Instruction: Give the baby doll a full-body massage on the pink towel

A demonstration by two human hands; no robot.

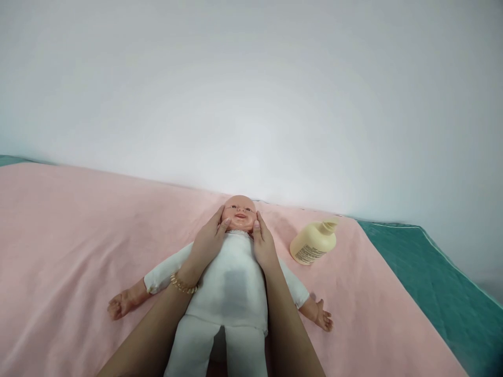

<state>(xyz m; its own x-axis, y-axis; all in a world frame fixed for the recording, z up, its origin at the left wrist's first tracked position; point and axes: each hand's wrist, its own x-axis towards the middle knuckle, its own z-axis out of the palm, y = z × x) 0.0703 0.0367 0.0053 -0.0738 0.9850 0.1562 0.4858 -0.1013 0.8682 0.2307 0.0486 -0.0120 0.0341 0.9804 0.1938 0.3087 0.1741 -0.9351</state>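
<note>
A baby doll [231, 283] with a white cloth body lies on its back on a pink cloth [78, 235], its head toward the wall and its arms spread. My left hand [210, 238] rests along the left side of the doll's head, thumb at the cheek and jaw. On the other side, my right hand [264, 242] touches the head in the same way, its thumb near the jaw. The head sits between both hands, and their fingertips partly go out of sight beside it. A beaded bracelet [184, 283] circles my left wrist.
A pale yellow pump bottle [313, 243] stands on the pink cloth to the right of the doll's head. Green cloth [436, 283] shows at the right edge. A plain pale wall [243, 94] rises behind.
</note>
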